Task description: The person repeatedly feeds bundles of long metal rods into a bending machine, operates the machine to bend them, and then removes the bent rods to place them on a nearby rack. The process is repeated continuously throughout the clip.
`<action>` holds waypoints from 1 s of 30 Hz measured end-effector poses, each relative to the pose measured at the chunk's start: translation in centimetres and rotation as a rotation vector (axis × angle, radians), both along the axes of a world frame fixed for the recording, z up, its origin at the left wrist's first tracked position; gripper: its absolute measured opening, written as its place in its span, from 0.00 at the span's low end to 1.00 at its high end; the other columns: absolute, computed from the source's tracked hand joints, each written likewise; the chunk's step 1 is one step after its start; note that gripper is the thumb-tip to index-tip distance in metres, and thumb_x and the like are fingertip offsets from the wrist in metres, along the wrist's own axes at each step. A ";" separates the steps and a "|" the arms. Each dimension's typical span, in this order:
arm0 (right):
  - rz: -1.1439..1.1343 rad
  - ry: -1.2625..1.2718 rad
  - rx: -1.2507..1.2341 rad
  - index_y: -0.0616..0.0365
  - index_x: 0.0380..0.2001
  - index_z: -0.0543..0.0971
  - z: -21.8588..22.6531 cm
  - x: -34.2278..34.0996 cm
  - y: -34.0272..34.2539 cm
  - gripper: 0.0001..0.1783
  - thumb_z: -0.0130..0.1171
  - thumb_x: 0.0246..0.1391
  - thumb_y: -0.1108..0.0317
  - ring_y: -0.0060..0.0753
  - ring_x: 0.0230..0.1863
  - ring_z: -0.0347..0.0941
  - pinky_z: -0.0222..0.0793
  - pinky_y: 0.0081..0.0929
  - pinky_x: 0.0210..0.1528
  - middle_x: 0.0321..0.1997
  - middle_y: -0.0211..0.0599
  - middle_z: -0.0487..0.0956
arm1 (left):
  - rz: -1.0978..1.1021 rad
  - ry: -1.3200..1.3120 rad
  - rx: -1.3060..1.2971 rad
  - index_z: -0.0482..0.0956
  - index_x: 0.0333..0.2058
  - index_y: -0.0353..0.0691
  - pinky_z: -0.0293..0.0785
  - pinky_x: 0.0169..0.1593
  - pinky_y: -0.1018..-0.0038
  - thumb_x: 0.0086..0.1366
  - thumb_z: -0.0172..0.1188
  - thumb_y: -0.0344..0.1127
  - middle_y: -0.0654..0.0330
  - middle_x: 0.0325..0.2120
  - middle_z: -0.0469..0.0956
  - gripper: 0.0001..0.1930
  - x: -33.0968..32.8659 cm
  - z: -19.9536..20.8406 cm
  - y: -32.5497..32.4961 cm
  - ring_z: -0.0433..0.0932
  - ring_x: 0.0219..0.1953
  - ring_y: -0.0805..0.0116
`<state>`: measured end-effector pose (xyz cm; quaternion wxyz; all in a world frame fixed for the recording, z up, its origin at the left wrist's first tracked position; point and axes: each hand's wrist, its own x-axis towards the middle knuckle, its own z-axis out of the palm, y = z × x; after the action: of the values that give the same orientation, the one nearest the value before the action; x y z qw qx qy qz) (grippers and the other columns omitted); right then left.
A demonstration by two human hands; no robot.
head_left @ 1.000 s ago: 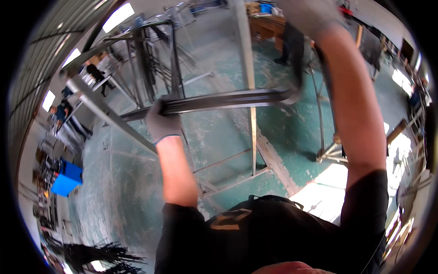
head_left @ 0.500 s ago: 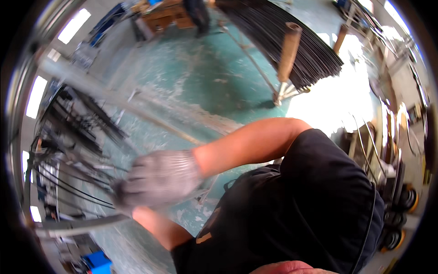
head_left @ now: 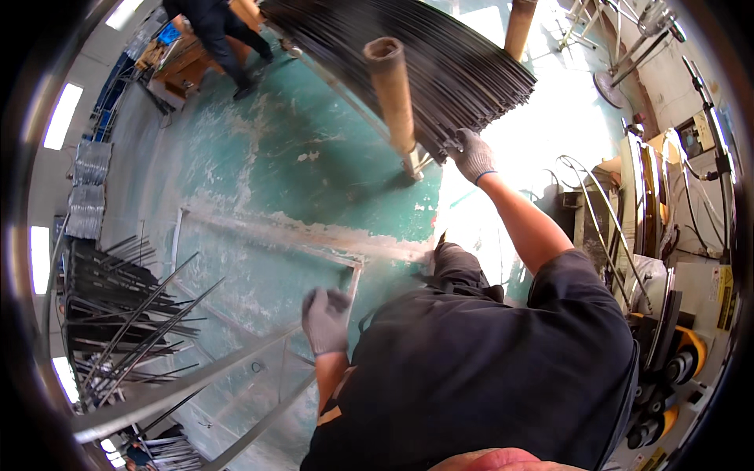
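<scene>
My right hand [head_left: 473, 157], in a grey knit glove, is stretched out to the near end of a large bundle of long black rods [head_left: 428, 78]. Its fingers are closed on rod ends at the corner of that bundle; how many they grip cannot be made out. My left hand [head_left: 326, 320], gloved the same way, hangs low in front of my body with its fingers loosely bent and nothing seen in them. A pale metal rail [head_left: 188, 392] runs close by its wrist.
An upright brown tube [head_left: 393, 102] stands on the rack beside the bundle, and another brown post [head_left: 519, 27] rises behind. More black rods [head_left: 118, 314] stick out at left. A person [head_left: 216, 35] stands far left. Machinery with yellow-rimmed wheels [head_left: 687, 357] lines the right.
Both hands were together at the left by blurred black rods. My right hand has since swung over to the big rod bundle, my left has drawn back, and the view has turned right.
</scene>
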<state>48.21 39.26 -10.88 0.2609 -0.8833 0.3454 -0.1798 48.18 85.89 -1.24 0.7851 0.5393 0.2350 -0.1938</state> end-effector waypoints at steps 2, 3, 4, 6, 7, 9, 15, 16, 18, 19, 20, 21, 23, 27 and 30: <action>-0.124 0.103 0.101 0.56 0.58 0.75 -1.6 0.4 -5.3 0.32 0.66 0.55 0.51 0.57 0.54 0.78 0.73 0.47 0.56 0.52 0.52 0.82 | -0.127 -0.153 0.104 0.72 0.41 0.37 0.78 0.37 0.65 0.73 0.57 0.33 0.58 0.30 0.77 0.06 3.6 4.8 -7.5 0.79 0.32 0.65; -0.140 0.129 0.101 0.55 0.58 0.75 -2.0 0.1 -7.5 0.32 0.66 0.55 0.50 0.57 0.54 0.78 0.73 0.48 0.56 0.52 0.52 0.82 | -0.208 -0.247 0.130 0.72 0.41 0.36 0.78 0.39 0.67 0.73 0.56 0.32 0.57 0.31 0.78 0.06 5.7 6.2 -10.6 0.79 0.32 0.66; -0.162 0.151 0.101 0.55 0.59 0.74 -2.1 -0.3 -9.7 0.33 0.66 0.55 0.50 0.57 0.55 0.78 0.73 0.48 0.56 0.52 0.53 0.82 | -0.296 -0.346 0.152 0.72 0.42 0.35 0.77 0.40 0.68 0.73 0.55 0.31 0.56 0.31 0.78 0.05 7.8 7.9 -13.7 0.79 0.32 0.67; -0.194 0.179 0.098 0.54 0.59 0.74 -1.7 -0.2 -13.5 0.34 0.66 0.54 0.49 0.58 0.55 0.78 0.73 0.49 0.56 0.52 0.54 0.81 | -0.361 -0.538 0.242 0.73 0.44 0.34 0.76 0.43 0.71 0.72 0.55 0.28 0.56 0.33 0.79 0.06 10.7 11.8 -19.8 0.79 0.34 0.69; -0.202 0.186 0.105 0.54 0.59 0.74 -1.0 0.2 -14.8 0.34 0.67 0.53 0.48 0.58 0.55 0.78 0.73 0.49 0.56 0.52 0.54 0.81 | -0.360 -0.626 0.300 0.73 0.45 0.33 0.76 0.44 0.72 0.72 0.55 0.28 0.56 0.34 0.80 0.07 11.8 13.4 -22.4 0.79 0.35 0.70; -0.256 0.192 0.089 0.53 0.59 0.74 -1.6 0.1 -17.8 0.34 0.68 0.52 0.48 0.58 0.55 0.78 0.73 0.50 0.56 0.52 0.54 0.81 | -0.408 -0.793 0.398 0.74 0.46 0.32 0.75 0.46 0.73 0.71 0.57 0.28 0.57 0.35 0.80 0.09 14.5 14.5 -27.4 0.78 0.37 0.71; -0.306 0.248 0.055 0.55 0.57 0.74 -0.7 1.2 -23.3 0.35 0.69 0.51 0.49 0.56 0.57 0.76 0.72 0.48 0.59 0.54 0.53 0.80 | -0.465 -1.147 0.647 0.78 0.43 0.32 0.75 0.50 0.73 0.68 0.62 0.31 0.58 0.36 0.79 0.09 24.9 11.1 -37.9 0.78 0.39 0.70; -0.315 0.249 0.055 0.56 0.57 0.74 -0.3 1.5 -23.8 0.35 0.70 0.50 0.48 0.55 0.58 0.76 0.72 0.48 0.59 0.54 0.53 0.80 | -0.454 -1.135 0.642 0.79 0.43 0.32 0.75 0.50 0.73 0.68 0.62 0.32 0.57 0.37 0.79 0.10 26.8 9.9 -39.1 0.78 0.40 0.70; -0.331 0.300 0.067 0.54 0.59 0.73 -0.2 1.9 -25.8 0.38 0.71 0.49 0.47 0.55 0.61 0.73 0.70 0.48 0.62 0.57 0.53 0.78 | -0.489 -1.105 0.650 0.80 0.43 0.32 0.75 0.51 0.72 0.66 0.63 0.33 0.56 0.39 0.80 0.11 28.4 9.0 -41.4 0.79 0.42 0.68; -0.343 0.319 0.024 0.54 0.60 0.72 -0.7 2.0 -27.1 0.39 0.71 0.49 0.46 0.56 0.62 0.73 0.70 0.48 0.62 0.58 0.53 0.77 | -0.532 -1.087 0.666 0.80 0.43 0.32 0.75 0.52 0.71 0.65 0.64 0.34 0.54 0.40 0.80 0.12 28.3 8.7 -42.8 0.79 0.43 0.66; -0.350 0.337 -0.019 0.53 0.61 0.71 -1.2 2.2 -28.2 0.40 0.71 0.49 0.46 0.56 0.62 0.72 0.69 0.48 0.63 0.59 0.53 0.77 | -0.571 -1.067 0.684 0.80 0.42 0.32 0.75 0.52 0.69 0.65 0.64 0.35 0.52 0.41 0.80 0.12 27.8 8.4 -44.2 0.80 0.44 0.64; -0.342 0.413 0.031 0.53 0.65 0.68 0.1 3.0 -28.9 0.45 0.72 0.48 0.45 0.55 0.65 0.69 0.68 0.47 0.65 0.62 0.52 0.74 | -0.420 -1.241 0.934 0.81 0.38 0.34 0.76 0.51 0.65 0.62 0.64 0.36 0.50 0.40 0.80 0.11 26.8 7.3 -45.0 0.80 0.44 0.55; -0.376 0.468 0.024 0.53 0.67 0.66 0.8 3.8 -30.9 0.49 0.73 0.47 0.44 0.53 0.66 0.68 0.66 0.46 0.66 0.63 0.51 0.73 | -0.343 -1.308 1.081 0.81 0.35 0.36 0.76 0.50 0.62 0.61 0.63 0.35 0.50 0.38 0.80 0.09 24.8 7.5 -46.7 0.80 0.41 0.50; -0.340 0.484 -0.024 0.57 0.69 0.63 -0.5 6.2 -34.1 0.55 0.75 0.45 0.42 0.53 0.70 0.63 0.60 0.45 0.71 0.68 0.50 0.68 | -0.372 -1.141 1.050 0.81 0.33 0.36 0.76 0.48 0.62 0.61 0.63 0.34 0.51 0.36 0.80 0.07 26.3 7.8 -47.2 0.80 0.39 0.51; -0.326 0.491 -0.079 0.61 0.70 0.60 -2.2 8.1 -35.6 0.58 0.77 0.42 0.43 0.55 0.69 0.62 0.59 0.46 0.72 0.68 0.51 0.67 | -0.451 -1.148 1.117 0.81 0.32 0.35 0.76 0.46 0.62 0.62 0.63 0.32 0.52 0.34 0.80 0.06 26.7 8.5 -47.7 0.80 0.38 0.52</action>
<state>56.31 3.66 -13.06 0.1026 -0.8429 0.5281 -0.0138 74.86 38.24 7.27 0.3421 0.8987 -0.2541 0.1037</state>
